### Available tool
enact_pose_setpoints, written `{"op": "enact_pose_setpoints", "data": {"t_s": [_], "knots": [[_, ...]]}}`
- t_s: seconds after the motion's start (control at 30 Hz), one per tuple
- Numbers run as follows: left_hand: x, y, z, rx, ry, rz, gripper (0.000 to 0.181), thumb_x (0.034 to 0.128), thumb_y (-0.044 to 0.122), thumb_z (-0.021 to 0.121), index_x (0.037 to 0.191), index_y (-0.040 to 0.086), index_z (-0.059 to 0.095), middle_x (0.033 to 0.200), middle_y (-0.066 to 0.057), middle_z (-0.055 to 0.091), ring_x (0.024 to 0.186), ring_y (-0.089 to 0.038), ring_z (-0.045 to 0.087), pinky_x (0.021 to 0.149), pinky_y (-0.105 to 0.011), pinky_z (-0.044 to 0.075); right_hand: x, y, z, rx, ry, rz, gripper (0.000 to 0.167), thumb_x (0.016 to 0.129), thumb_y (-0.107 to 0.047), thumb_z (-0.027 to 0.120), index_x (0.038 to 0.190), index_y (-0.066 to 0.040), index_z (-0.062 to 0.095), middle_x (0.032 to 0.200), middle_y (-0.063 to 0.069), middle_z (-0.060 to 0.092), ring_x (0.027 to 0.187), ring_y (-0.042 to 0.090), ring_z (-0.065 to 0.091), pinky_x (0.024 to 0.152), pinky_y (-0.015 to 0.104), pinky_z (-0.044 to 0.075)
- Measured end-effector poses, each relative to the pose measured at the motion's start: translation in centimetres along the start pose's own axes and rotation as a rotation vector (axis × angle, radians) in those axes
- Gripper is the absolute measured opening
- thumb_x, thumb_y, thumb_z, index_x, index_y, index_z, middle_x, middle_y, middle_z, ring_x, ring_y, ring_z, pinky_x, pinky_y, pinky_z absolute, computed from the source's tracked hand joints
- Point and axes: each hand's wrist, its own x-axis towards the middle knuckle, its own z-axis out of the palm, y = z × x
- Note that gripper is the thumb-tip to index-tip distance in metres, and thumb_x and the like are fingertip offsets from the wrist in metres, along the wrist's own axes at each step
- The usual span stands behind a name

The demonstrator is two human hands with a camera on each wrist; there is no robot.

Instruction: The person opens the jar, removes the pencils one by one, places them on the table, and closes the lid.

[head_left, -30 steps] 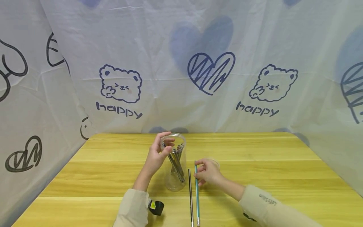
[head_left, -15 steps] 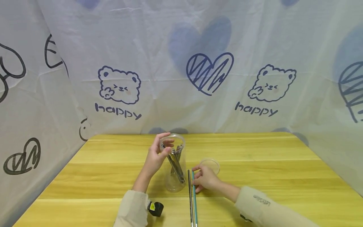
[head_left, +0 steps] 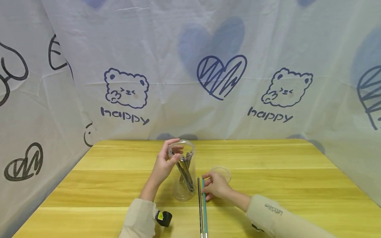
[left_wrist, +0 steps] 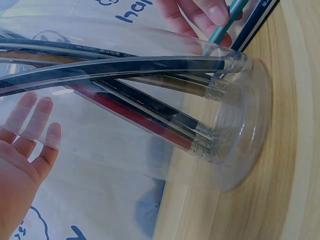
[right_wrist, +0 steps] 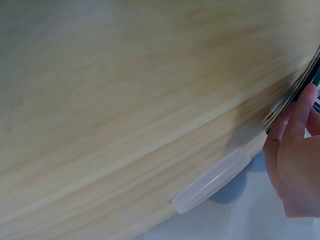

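A tall clear plastic jar (head_left: 180,193) stands on the table with several pencils (head_left: 185,172) leaning inside it. My left hand (head_left: 163,162) holds the jar around its upper part, thumb on the near side. In the left wrist view, dark, brown and red pencils (left_wrist: 150,121) show through the jar wall, their ferruled ends at the base. To the right of the jar, my right hand (head_left: 218,186) pinches a teal pencil (head_left: 205,215) near its far end. Close along its left side lies a black pencil (head_left: 200,208), nearly parallel and pointing away from me.
Behind my right hand a round clear lid (head_left: 227,172) lies on the wood-grain table (head_left: 276,185); the right wrist view shows the lid (right_wrist: 212,181) near the table's edge. A printed white cloth (head_left: 166,109) hangs along the back and sides.
My right hand has brought the teal pencil left and toward me, right up to the black one, uncovering more of the lid. The left hand and jar stay put.
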Motion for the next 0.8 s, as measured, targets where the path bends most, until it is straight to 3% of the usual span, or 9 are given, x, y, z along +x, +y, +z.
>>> {"op": "enact_pose_setpoints", "data": {"t_s": [0.23, 0.5, 0.8], "knots": [[0.07, -0.12, -0.03, 0.005, 0.003, -0.01, 0.049, 0.0839, 0.022, 0.057, 0.125, 0.0, 0.039, 0.107, -0.025, 0.054, 0.092, -0.019, 0.055, 0.077, -0.031, 0.047, 0.22, 0.17, 0.33, -0.026, 0.009, -0.003, 0.045, 0.071, 0.018, 0.061, 0.112, 0.017, 0.044, 0.082, 0.017, 0.051, 0.05, 0.015, 0.054, 0.049, 0.031, 0.051], [0.03, -0.1, -0.03, 0.019, 0.001, -0.018, 0.049, 0.0836, 0.022, 0.056, 0.125, 0.002, 0.04, 0.108, -0.025, 0.054, 0.093, -0.026, 0.054, 0.078, -0.036, 0.047, 0.21, 0.21, 0.62, -0.044, 0.022, 0.0, 0.045, 0.07, 0.018, 0.062, 0.111, 0.018, 0.046, 0.084, 0.016, 0.048, 0.051, 0.016, 0.052, 0.048, 0.03, 0.051], [-0.05, -0.13, -0.05, 0.01, 0.002, -0.013, 0.05, 0.0837, 0.024, 0.057, 0.125, 0.002, 0.039, 0.107, -0.025, 0.054, 0.093, -0.023, 0.055, 0.079, -0.036, 0.047, 0.37, 0.52, 0.82, -0.067, 0.021, -0.012, 0.041, 0.069, 0.019, 0.062, 0.107, 0.02, 0.047, 0.088, 0.017, 0.049, 0.049, 0.015, 0.053, 0.047, 0.029, 0.051]]}}
